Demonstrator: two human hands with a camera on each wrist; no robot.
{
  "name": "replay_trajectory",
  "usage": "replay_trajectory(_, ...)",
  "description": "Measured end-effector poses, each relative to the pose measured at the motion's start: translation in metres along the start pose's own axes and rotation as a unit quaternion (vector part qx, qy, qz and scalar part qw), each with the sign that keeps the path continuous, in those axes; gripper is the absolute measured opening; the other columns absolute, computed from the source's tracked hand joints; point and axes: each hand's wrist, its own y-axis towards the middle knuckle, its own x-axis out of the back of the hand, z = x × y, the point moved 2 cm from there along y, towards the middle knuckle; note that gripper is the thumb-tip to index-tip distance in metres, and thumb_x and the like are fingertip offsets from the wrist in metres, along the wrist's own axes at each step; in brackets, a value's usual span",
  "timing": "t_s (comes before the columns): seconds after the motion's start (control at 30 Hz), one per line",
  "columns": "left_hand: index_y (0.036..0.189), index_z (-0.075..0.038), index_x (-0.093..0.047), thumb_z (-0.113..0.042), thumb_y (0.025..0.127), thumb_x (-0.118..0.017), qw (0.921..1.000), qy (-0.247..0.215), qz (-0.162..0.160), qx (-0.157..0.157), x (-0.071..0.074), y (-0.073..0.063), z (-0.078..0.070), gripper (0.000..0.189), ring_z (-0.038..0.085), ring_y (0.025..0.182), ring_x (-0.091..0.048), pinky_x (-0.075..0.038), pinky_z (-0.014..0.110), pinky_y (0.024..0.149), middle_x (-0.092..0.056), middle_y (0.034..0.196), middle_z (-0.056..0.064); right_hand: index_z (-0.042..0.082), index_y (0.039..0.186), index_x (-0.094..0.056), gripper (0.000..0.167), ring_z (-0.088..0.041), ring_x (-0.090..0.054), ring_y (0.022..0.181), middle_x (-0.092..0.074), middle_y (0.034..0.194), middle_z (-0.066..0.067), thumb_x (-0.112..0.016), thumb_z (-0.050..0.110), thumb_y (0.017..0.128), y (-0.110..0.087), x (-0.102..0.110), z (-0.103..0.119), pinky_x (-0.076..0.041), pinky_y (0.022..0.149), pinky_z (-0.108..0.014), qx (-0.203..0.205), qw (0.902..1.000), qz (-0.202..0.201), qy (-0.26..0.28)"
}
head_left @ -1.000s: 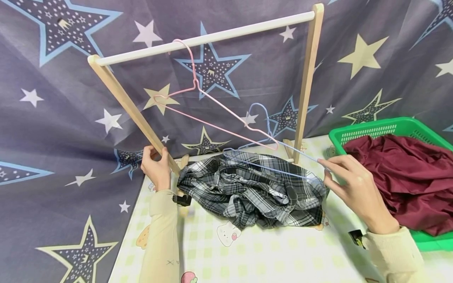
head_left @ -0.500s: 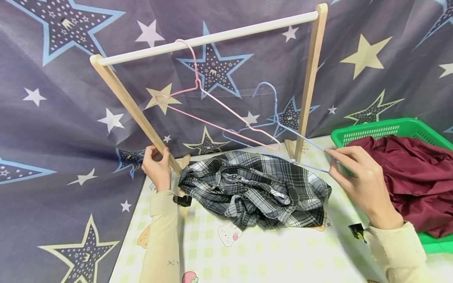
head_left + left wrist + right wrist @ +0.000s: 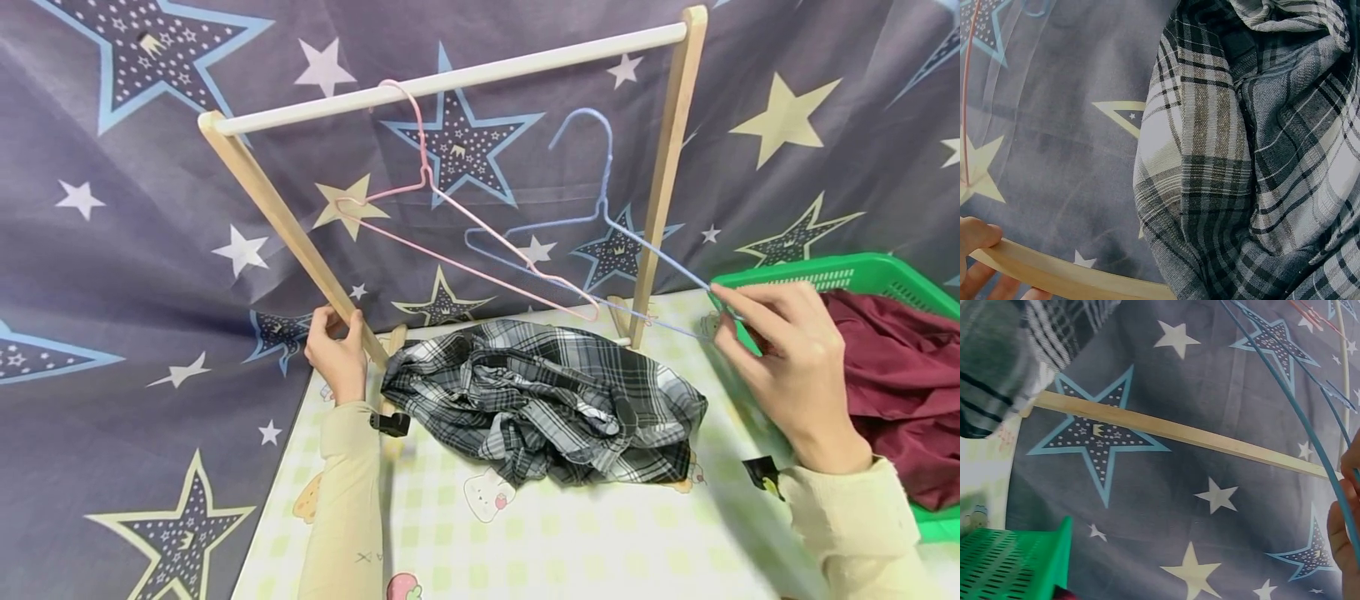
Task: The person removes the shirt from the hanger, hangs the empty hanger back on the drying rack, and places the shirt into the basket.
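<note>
1. The right hand [image 3: 791, 362] pinches one end of the blue hanger [image 3: 602, 208] between thumb and fingertips; the hanger extends leftward from those fingers, its hook upward and apart from the rail.
2. The left hand [image 3: 335, 352] has thumb and fingers curled around the lower part of the wooden post [image 3: 289, 233].
3. Between both hands, below the right fingers, the plaid shirt [image 3: 540, 400] lies crumpled on the tablecloth [image 3: 555, 542].
4. Right of the right fingers, the green basket [image 3: 866, 275] holds maroon cloth [image 3: 896, 367].
5. Above the left fingers, the pink hanger [image 3: 425, 172] hangs from the white rail [image 3: 525, 66].
6. Beyond all fingers is the starry curtain [image 3: 172, 275].
</note>
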Motion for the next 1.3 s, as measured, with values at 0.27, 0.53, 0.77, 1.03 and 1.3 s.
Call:
replay_trajectory(0.27, 0.097, -0.006, -0.069, -0.018, 0.086, -0.077, 1.0000, 0.002, 0.001, -0.003, 0.002, -0.001, -0.002, 0.018, 0.028, 0.089, -0.070, -0.046, 0.042, 0.100, -0.073, 0.095, 0.011, -0.001, 0.097, -0.078, 0.022, -0.044, -0.049, 0.077, -0.065, 0.081, -0.024, -0.062, 0.001, 0.082, 0.018, -0.004, 0.013, -0.034, 0.086, -0.019, -0.016, 0.9970, -0.076, -0.005)
replay_trajectory(0.53, 0.097, -0.007, -0.068, -0.019, 0.087, -0.076, 1.0000, 0.002, 0.005, 0.001, -0.001, -0.003, -0.003, 0.018, 0.028, 0.092, -0.069, -0.046, 0.043, 0.099, -0.072, 0.095, 0.010, 0.003, 0.098, -0.079, 0.023, -0.046, -0.050, 0.078, -0.066, 0.083, -0.025, -0.063, -0.001, 0.082, 0.030, -0.011, 0.018, -0.036, 0.083, -0.025, -0.030, 0.9908, -0.131, -0.011)
replay_trajectory(0.77, 0.098, -0.008, -0.069, -0.020, 0.087, -0.076, 0.9999, 0.006, 0.002, 0.009, -0.002, -0.004, -0.001, 0.018, 0.030, 0.093, -0.068, -0.047, 0.042, 0.097, -0.072, 0.096, 0.011, 0.003, 0.104, -0.078, 0.024, -0.047, -0.050, 0.085, -0.066, 0.088, -0.026, -0.064, -0.002, 0.084, 0.039, -0.017, 0.010, -0.035, 0.086, -0.028, -0.034, 0.9935, -0.109, -0.002)
replay_trajectory(1.03, 0.098, -0.007, -0.069, -0.020, 0.087, -0.076, 1.0000, -0.003, -0.002, 0.008, 0.000, -0.004, -0.001, 0.018, 0.030, 0.091, -0.068, -0.047, 0.043, 0.096, -0.072, 0.094, 0.011, 0.004, 0.112, -0.075, 0.028, -0.045, -0.050, 0.089, -0.066, 0.095, -0.025, -0.064, -0.002, 0.087, 0.042, -0.029, -0.004, -0.034, 0.086, -0.029, -0.037, 0.9972, -0.064, -0.006)
replay_trajectory(1.3, 0.099, -0.006, -0.069, -0.021, 0.088, -0.076, 0.9999, -0.007, -0.001, 0.012, 0.002, -0.006, 0.000, 0.019, 0.028, 0.091, -0.068, -0.049, 0.043, 0.095, -0.073, 0.095, 0.011, -0.003, 0.109, -0.074, 0.027, -0.044, -0.050, 0.088, -0.065, 0.095, -0.026, -0.063, -0.008, 0.084, 0.037, -0.035, -0.004, -0.031, 0.087, -0.026, -0.038, 0.9985, -0.039, -0.009)
